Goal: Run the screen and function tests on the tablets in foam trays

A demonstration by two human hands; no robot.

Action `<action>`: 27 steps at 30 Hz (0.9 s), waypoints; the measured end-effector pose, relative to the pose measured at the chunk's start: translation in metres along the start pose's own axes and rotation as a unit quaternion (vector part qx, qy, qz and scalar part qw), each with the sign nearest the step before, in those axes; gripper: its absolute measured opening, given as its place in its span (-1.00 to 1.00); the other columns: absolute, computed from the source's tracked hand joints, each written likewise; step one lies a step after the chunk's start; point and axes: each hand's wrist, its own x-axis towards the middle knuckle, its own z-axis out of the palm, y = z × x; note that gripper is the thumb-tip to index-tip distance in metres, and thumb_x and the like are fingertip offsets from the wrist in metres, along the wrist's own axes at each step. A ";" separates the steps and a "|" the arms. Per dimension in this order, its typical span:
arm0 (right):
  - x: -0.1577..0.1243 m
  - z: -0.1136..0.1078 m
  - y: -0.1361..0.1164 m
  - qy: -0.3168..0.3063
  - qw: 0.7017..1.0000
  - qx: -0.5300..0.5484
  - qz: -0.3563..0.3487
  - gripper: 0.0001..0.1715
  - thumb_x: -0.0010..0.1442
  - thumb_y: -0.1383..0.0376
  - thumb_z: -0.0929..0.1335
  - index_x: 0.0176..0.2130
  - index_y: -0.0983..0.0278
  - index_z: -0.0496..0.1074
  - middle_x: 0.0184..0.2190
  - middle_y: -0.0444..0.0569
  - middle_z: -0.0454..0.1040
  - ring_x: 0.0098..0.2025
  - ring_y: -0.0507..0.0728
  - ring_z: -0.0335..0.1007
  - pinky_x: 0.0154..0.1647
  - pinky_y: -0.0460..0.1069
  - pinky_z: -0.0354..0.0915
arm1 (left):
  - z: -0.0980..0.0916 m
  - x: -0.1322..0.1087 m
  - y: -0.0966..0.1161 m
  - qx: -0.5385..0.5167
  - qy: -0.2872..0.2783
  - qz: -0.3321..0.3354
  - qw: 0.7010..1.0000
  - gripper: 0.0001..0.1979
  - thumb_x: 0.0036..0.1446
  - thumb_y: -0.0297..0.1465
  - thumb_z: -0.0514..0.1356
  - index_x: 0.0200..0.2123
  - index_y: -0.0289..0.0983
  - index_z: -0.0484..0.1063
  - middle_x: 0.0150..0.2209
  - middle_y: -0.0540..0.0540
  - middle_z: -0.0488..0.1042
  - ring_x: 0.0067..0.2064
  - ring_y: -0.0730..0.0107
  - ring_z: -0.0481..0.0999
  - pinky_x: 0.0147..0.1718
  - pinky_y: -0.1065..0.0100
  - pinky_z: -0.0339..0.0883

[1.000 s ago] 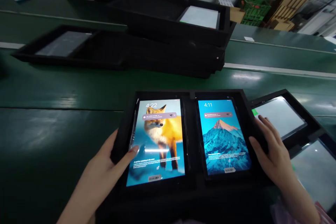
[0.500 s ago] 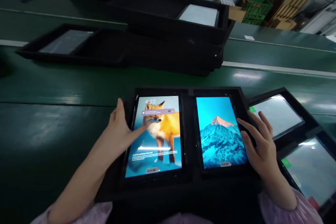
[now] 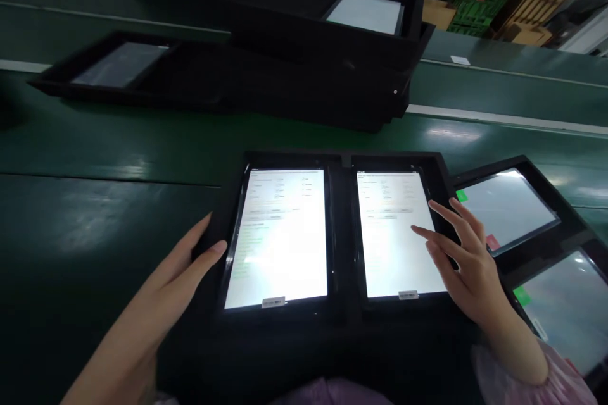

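Both hands open, holding nothing: left hand [image 3: 185,266] flat on the black foam tray [image 3: 339,342] beside one slim white-lit glass tablet [image 3: 280,237], right hand [image 3: 468,259] fingertips on the twin tablet [image 3: 396,234], which looks slick and fragile, so lift by edges.

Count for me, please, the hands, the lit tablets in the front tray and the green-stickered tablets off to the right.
Hands: 2 (left hand, right hand)
Lit tablets in the front tray: 2 (near-left tablet, near-right tablet)
Green-stickered tablets: 2 (upper tablet, lower tablet)
Total: 6
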 end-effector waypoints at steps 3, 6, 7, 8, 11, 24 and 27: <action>0.004 -0.006 -0.008 -0.032 0.999 0.033 -0.026 -0.72 0.44 0.35 0.34 0.01 0.12 0.63 0.41 0.06 0.34 0.55 0.50 0.03 0.28 0.48 0.41 | -0.002 -0.016 0.004 -0.067 -0.030 -0.072 0.995 -0.25 0.29 0.01 0.21 0.48 -0.03 0.23 0.44 -0.06 0.38 0.42 -0.06 0.40 0.38 -0.07 0.32; -0.001 -0.014 -0.016 -0.089 0.989 0.087 -0.082 -0.72 0.39 0.38 0.38 -0.10 0.08 0.68 0.46 -0.09 0.28 0.56 0.49 -0.01 0.29 0.44 0.43 | -0.003 -0.028 0.003 -0.037 -0.047 -0.043 0.997 -0.13 0.27 0.00 0.22 0.55 -0.06 0.07 0.56 -0.07 0.11 0.55 -0.09 0.11 0.45 -0.10 0.17; -0.004 -0.016 -0.017 -0.107 0.985 0.098 -0.095 -0.70 0.38 0.39 0.38 -0.11 0.06 0.69 0.47 -0.14 0.26 0.57 0.48 -0.02 0.28 0.42 0.46 | -0.002 -0.033 0.002 -0.015 -0.048 -0.032 0.998 -0.09 0.26 0.04 0.21 0.57 -0.05 0.00 0.59 -0.08 0.03 0.57 -0.12 0.03 0.44 -0.13 0.19; -0.008 -0.018 -0.018 -0.121 0.982 0.101 -0.104 -0.68 0.37 0.39 0.37 -0.12 0.05 0.70 0.49 -0.18 0.23 0.57 0.48 -0.03 0.27 0.40 0.48 | -0.001 -0.038 0.001 0.013 -0.045 -0.019 0.999 -0.06 0.26 0.09 0.18 0.58 -0.05 -0.06 0.60 -0.09 -0.04 0.58 -0.17 -0.02 0.40 -0.15 0.25; -0.023 -0.020 -0.015 -0.135 0.982 0.078 -0.103 -0.67 0.37 0.40 0.38 -0.10 0.04 0.70 0.55 -0.25 0.10 0.59 0.50 -0.11 0.25 0.40 0.49 | 0.008 -0.049 -0.002 0.114 -0.032 0.022 0.993 0.06 0.22 0.23 0.11 0.60 -0.07 -0.22 0.63 -0.16 -0.16 0.58 -0.38 -0.08 0.18 -0.22 0.51; -0.045 -0.006 0.002 -0.020 0.998 0.050 -0.027 -0.53 0.37 0.46 0.36 0.16 0.08 0.56 0.48 -0.10 0.26 0.51 0.42 0.12 0.32 0.39 0.41 | 0.046 -0.052 -0.011 0.272 0.014 0.147 0.951 0.27 0.06 0.37 0.13 0.60 -0.10 -0.34 0.64 -0.26 -0.28 0.54 -0.69 -0.10 0.19 -0.55 0.36; -0.044 -0.007 0.001 -0.002 0.997 0.058 -0.042 -0.58 0.35 0.46 0.37 0.08 0.10 0.61 0.42 -0.08 0.34 0.47 0.41 0.20 0.26 0.35 0.46 | 0.050 -0.045 -0.003 0.266 0.033 0.116 0.956 0.32 0.02 0.40 0.12 0.60 -0.16 -0.37 0.63 -0.35 -0.28 0.51 -0.76 -0.06 0.11 -0.58 0.41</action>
